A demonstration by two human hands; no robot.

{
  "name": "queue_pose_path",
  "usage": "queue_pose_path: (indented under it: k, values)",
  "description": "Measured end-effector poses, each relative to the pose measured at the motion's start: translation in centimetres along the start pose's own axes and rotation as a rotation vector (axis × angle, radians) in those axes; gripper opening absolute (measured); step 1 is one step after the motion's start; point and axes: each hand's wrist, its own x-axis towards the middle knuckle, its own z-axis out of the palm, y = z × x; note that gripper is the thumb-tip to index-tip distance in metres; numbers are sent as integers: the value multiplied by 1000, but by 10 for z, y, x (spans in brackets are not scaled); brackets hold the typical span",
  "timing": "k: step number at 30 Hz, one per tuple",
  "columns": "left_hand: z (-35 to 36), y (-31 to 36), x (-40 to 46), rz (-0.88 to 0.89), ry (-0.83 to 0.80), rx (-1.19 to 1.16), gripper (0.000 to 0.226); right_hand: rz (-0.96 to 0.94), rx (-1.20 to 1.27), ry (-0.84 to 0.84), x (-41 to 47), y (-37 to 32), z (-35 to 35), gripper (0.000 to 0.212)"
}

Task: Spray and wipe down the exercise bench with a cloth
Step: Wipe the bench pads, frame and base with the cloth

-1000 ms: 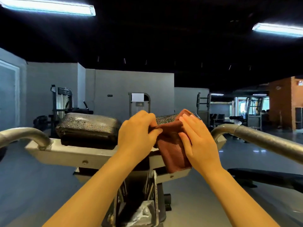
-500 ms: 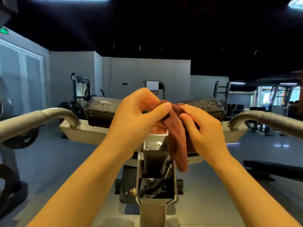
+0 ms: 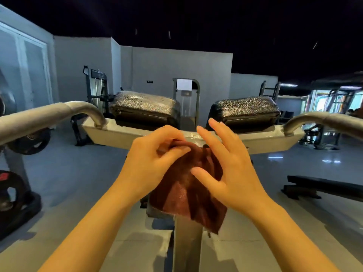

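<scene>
1. The left hand (image 3: pixel 157 160) pinches the top edge of the brown cloth (image 3: pixel 188 191).
2. The right hand (image 3: pixel 229 169), fingers spread and straight, rests against the cloth.
3. The cloth hangs over the frame (image 3: pixel 186 242), below two black pads (image 3: pixel 145 107).

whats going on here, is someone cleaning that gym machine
A person stands at a gym machine holding a brown cloth in front of its two black pads. The left hand pinches the cloth's top edge while the right hand rests on it with fingers spread. No spray bottle is in view.
</scene>
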Motion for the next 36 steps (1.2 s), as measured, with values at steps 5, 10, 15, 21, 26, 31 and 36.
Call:
queue_pose_path:
  k: [5,10,15,21,26,31,36]
  values:
    - [12,17,10,259,-61,158,17,208,378,-74,-1,-14,-28,20]
    - [19,-10,-7,-132,60,-97,6,655,834,-51,-16,-17,-47,16]
    - [25,-34,-28,-154,159,67,16,747,664,384,-1,-10,-61,18]
    - [20,-59,-25,33,123,467,49,81,-10,231,21,-20,26,32]
    - [12,-88,-26,110,30,718,57,-22,-191,96,-6,7,38,54]
    - [13,-103,-35,134,106,725,54,-16,-216,144,-6,4,36,54]
    - [34,-80,-55,11,158,341,45,19,-242,111,11,1,43,55]
